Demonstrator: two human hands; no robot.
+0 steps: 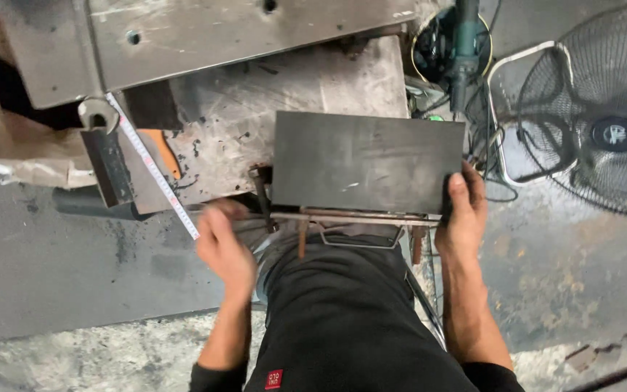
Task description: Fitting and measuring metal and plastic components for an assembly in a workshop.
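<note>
A dark rectangular steel plate (pixel 364 160) lies flat on a scratched metal workbench (pixel 255 116). My right hand (pixel 462 214) grips the plate's near right corner, thumb on top. My left hand (pixel 225 243) hovers blurred at the bench's near left edge, beside the end of a white measuring tape (pixel 155 168); I cannot tell whether it holds anything. Rusty metal rods and a wire frame (pixel 357 221) run under the plate's near edge.
A large grey steel slab (pixel 205 33) with holes lies across the back. A small pipe-topped bracket (pixel 103 145) stands at the left. A floor fan (pixel 604 123) and an angle grinder (pixel 462 51) sit at the right on the concrete floor.
</note>
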